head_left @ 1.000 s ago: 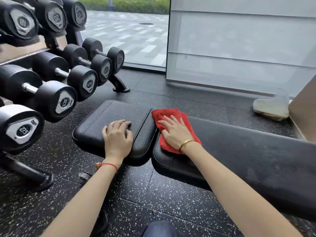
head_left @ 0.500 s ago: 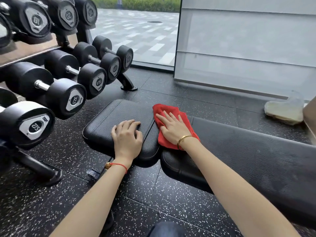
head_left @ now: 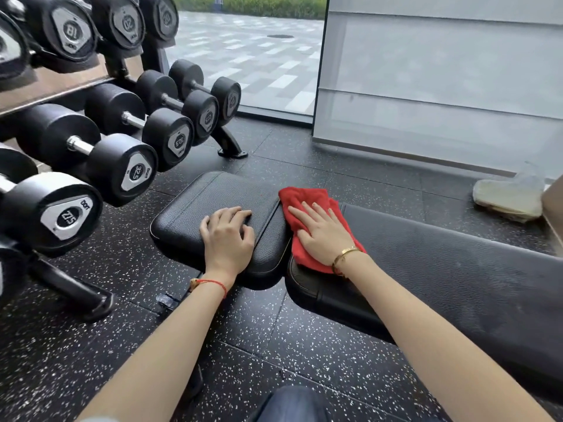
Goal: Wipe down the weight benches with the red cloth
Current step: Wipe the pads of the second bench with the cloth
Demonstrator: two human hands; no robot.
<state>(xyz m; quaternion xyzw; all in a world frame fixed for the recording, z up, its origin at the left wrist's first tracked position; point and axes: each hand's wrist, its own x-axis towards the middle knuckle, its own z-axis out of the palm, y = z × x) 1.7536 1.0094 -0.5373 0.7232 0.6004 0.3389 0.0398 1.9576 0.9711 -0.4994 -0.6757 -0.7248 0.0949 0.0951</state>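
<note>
pressing red cloth (head_left: 304, 208) flat under right hand (head_left: 324, 236), left hand (head_left: 227, 239) loosely curled on bench seat (head_left: 213, 196), dumbbell rack (head_left: 100, 141) close left

Bench seat pad (head_left: 213, 196) under my left hand (head_left: 227, 239): black, pebble-grained leatherette, faint sheen. Red cloth (head_left: 304, 197) under my right hand (head_left: 324, 233): soft, nappy, matt. Dumbbells (head_left: 122, 166): matt black heads, shiny metal handles. Floor (head_left: 304, 345): speckled, matt.

A red cloth (head_left: 307, 205) lies on the black bench (head_left: 441, 269) above the black, white-speckled floor (head_left: 274, 339).
</note>
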